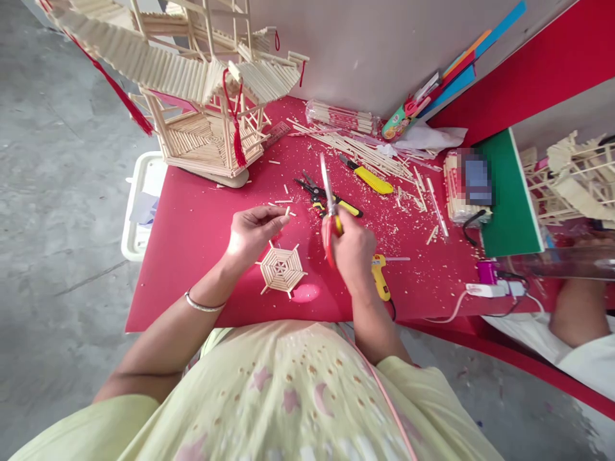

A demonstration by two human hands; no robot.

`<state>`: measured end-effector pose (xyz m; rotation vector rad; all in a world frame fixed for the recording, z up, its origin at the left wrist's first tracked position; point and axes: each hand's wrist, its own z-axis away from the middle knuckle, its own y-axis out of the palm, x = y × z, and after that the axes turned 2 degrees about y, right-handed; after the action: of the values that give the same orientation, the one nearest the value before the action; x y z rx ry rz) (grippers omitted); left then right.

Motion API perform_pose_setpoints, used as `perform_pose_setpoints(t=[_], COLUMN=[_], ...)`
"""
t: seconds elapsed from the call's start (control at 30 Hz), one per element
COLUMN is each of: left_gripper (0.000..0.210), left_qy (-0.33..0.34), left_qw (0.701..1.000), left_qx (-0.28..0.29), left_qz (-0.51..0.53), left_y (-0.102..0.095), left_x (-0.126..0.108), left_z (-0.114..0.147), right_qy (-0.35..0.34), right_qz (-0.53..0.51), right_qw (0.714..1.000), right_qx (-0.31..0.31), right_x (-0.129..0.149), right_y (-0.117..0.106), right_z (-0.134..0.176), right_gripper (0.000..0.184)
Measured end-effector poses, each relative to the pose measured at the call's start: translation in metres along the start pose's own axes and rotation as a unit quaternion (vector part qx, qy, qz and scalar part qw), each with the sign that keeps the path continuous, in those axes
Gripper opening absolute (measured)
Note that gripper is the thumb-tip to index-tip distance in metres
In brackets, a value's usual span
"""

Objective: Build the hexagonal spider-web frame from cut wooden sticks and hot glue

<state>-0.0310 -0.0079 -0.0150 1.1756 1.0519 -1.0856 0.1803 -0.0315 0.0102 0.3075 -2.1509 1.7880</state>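
My left hand (pixel 257 234) pinches a short wooden stick (pixel 287 212) between thumb and fingertips. In my right hand (pixel 355 246) are scissors (pixel 326 182) with red and yellow handles, the silver blades pointing away from me. Below my left hand, a small six-sided web of wooden sticks (pixel 281 269) lies flat on the red table (pixel 192 237), spoke ends poking out past its edge. Just beyond the scissors rest black-and-yellow pliers (pixel 348 206) and a yellow utility knife (pixel 373 180). A yellow glue gun (pixel 381 276) lies right of my right wrist.
A stick-built pavilion (pixel 206 137) with red tassels stands at the back left. Loose sticks (pixel 360 148) and scraps spread across the back. At the right are stick bundles (pixel 451 186), a green board (pixel 512 198), a power strip (pixel 485 290) and another person's arm (pixel 579 310).
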Motion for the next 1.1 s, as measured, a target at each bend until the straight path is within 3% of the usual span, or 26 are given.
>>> perform_pose_setpoints(t=[0.07,0.13,0.23,0.3,0.47,0.57,0.67,0.77,0.9,1.0,1.1], left_gripper=[0.030,0.023,0.016,0.016,0.024,0.024,0.028,0.028,0.026,0.027,0.028], left_qy=[-0.003,-0.003,0.007,0.011,0.014,-0.014,-0.051,-0.067,-0.071,-0.072,-0.083], left_qw=[0.998,0.988,0.961,0.951,0.952,0.966,0.977,0.980,0.980,0.980,0.977], left_qx=[0.028,0.085,0.163,0.182,0.169,0.129,0.091,0.081,0.095,0.106,0.111], left_qz=[-0.051,-0.131,-0.225,-0.251,-0.257,-0.223,-0.184,-0.170,-0.161,-0.151,-0.161], left_y=[-0.007,-0.014,-0.019,-0.020,-0.020,-0.023,-0.030,-0.040,-0.049,-0.053,-0.055], left_x=[0.002,0.004,0.007,0.009,0.003,-0.007,-0.012,-0.011,-0.008,-0.004,-0.001], left_z=[-0.004,-0.008,-0.013,-0.015,-0.015,-0.009,-0.003,0.003,0.010,0.015,0.017], right_qy=[0.034,0.070,0.102,0.090,0.039,0.087,0.145,0.191,0.207,0.223,0.233], right_qz=[0.056,0.110,0.157,0.156,0.102,0.072,0.095,0.129,0.098,0.034,-0.099], right_qw=[0.997,0.991,0.982,0.983,0.994,0.992,0.976,0.960,0.962,0.963,0.957], right_qx=[-0.038,-0.039,0.011,0.035,-0.009,0.065,0.133,0.156,0.147,0.148,0.141], right_x=[-0.021,-0.044,-0.070,-0.077,-0.073,-0.079,-0.095,-0.111,-0.120,-0.125,-0.126], right_y=[-0.007,-0.010,-0.007,-0.005,-0.029,-0.053,-0.065,-0.061,-0.046,-0.044,-0.050], right_z=[-0.019,-0.034,-0.040,-0.035,0.002,0.036,0.071,0.094,0.098,0.095,0.100], right_gripper=[0.057,0.060,0.057,0.058,0.046,0.029,0.030,0.041,0.052,0.036,0.025])
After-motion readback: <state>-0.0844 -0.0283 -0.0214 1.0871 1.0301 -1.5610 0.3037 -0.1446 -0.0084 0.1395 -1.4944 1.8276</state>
